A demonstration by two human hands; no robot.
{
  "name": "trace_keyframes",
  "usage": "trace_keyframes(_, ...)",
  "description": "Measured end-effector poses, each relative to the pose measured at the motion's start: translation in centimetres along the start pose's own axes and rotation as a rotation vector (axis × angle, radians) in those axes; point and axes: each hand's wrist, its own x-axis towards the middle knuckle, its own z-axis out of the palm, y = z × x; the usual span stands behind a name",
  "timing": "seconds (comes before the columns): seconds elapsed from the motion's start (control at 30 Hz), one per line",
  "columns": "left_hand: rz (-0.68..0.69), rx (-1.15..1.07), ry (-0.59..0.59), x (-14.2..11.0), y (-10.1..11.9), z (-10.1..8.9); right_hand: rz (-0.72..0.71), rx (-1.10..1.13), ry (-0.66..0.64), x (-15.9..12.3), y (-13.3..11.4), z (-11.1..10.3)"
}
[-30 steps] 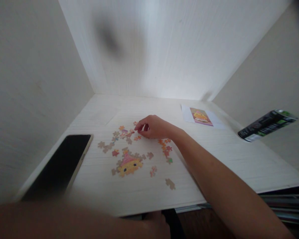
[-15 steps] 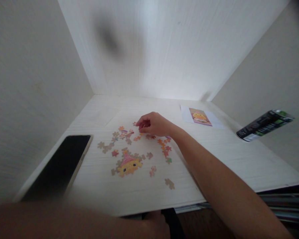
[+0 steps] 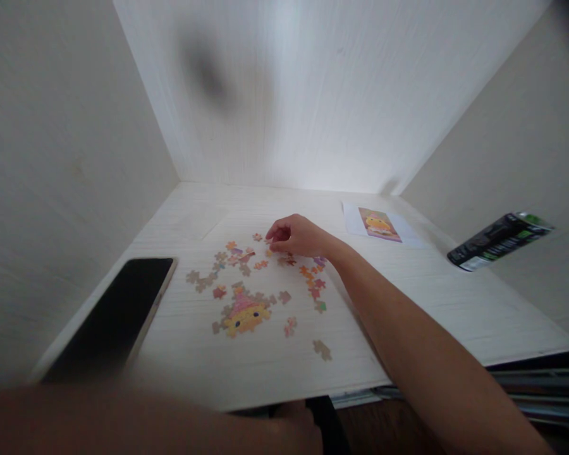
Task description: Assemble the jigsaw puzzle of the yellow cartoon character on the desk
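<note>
Resting at mid-frame on the counter (image 3: 408,297), the right grip (image 3: 298,236) is curled among loose puzzle pieces (image 3: 313,281); whether one is pinched cannot be told.

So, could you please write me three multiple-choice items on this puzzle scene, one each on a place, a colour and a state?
1. Where does the phone lie?
A. left of the puzzle pieces
B. on the reference picture
C. under the right hand

2. What colour is the face of the assembled puzzle section?
A. blue
B. yellow
C. black

3. How is the right hand?
A. flat, palm up
B. raised off the desk
C. fingers curled down at loose pieces

Answers: 1 A, its dark screen lies near the desk's left edge. 2 B, yellow under a pink hat. 3 C, fingertips bunched among the pieces.
</note>
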Motion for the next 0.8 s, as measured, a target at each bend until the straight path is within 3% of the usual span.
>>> trace_keyframes(0.1, 0.075, 0.039, -0.117, -0.3, -0.1, -0.8, 0.027, -0.013, -0.018, -0.2, 0.0, -0.8)
trace_keyframes(0.43, 0.09, 0.053, -0.114, -0.8, -0.2, -1.7, 0.223, -0.039, -0.302, -3.0, 1.5, -6.1)
trace_keyframes(0.67, 0.116, 0.085, -0.148, -1.3, -0.5, -2.6, 0.244, -0.033, -0.438, -3.5, 2.8, -7.2)
trace_keyframes(0.8, 0.141, 0.062, -0.164, -0.6, -0.4, -1.9, 0.233, -0.013, -0.525, -3.4, 3.0, -7.4)
